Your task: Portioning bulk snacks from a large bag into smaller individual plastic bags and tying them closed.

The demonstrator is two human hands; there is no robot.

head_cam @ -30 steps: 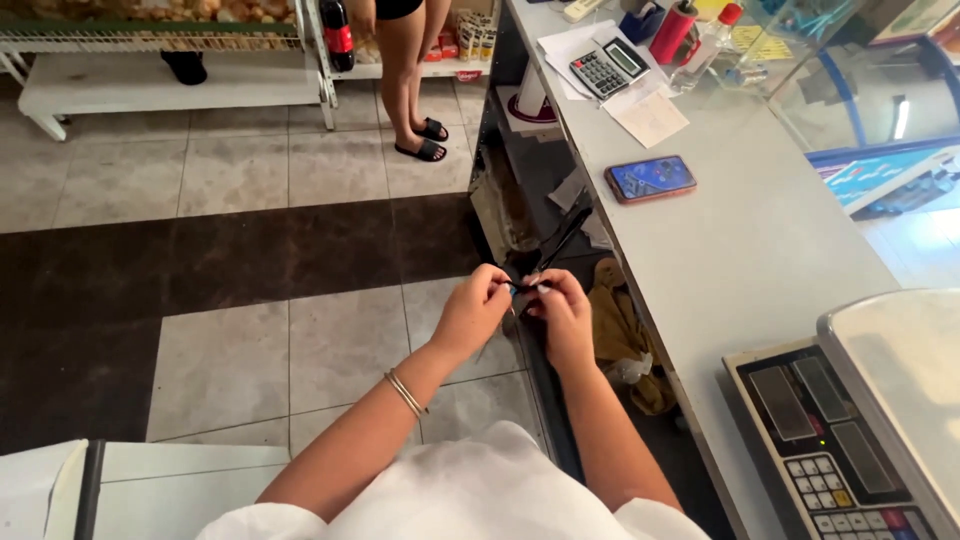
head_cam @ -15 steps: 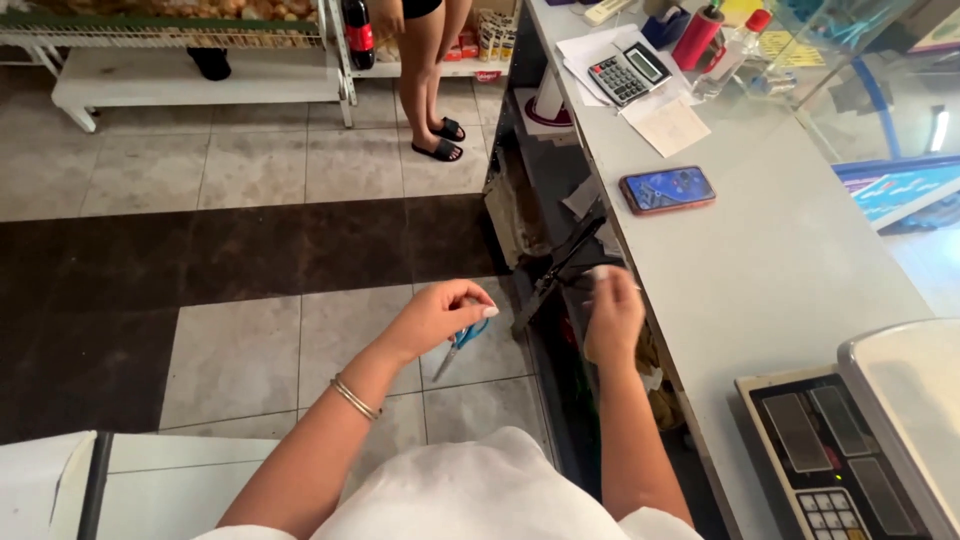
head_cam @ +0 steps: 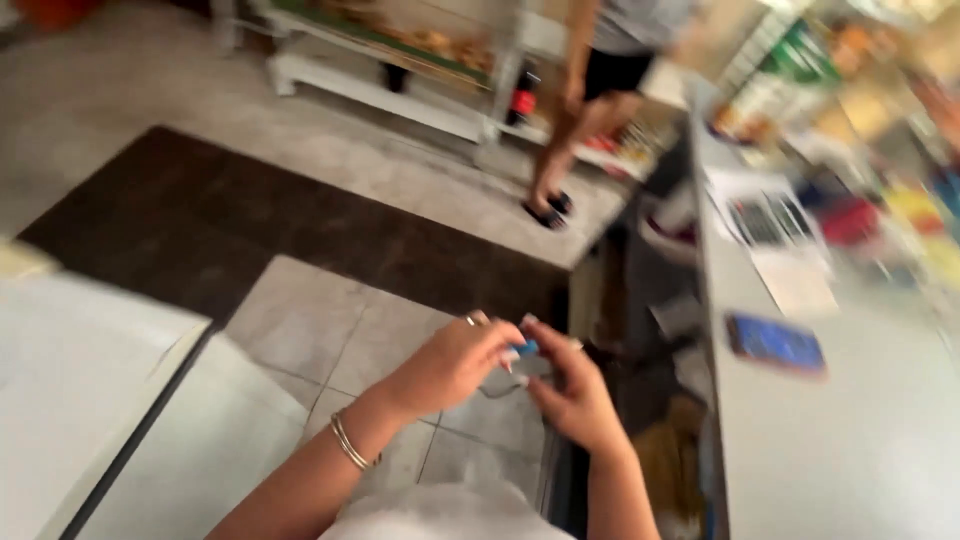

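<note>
Small blue item (blurred) between both hands

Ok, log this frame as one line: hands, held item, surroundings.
left hand: pinching small blue item | right hand: at same item, grip unclear | thin dark cord below | phone on counter | image blurred

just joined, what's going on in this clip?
A person stands behind a shop counter, both hands together in front of them. The left hand and right hand pinch a small blue item between their fingertips, with a thin dark cord hanging under it. The frame is blurred, so what the item is can't be told. A phone lies on the counter; another person stands farther off.
</note>
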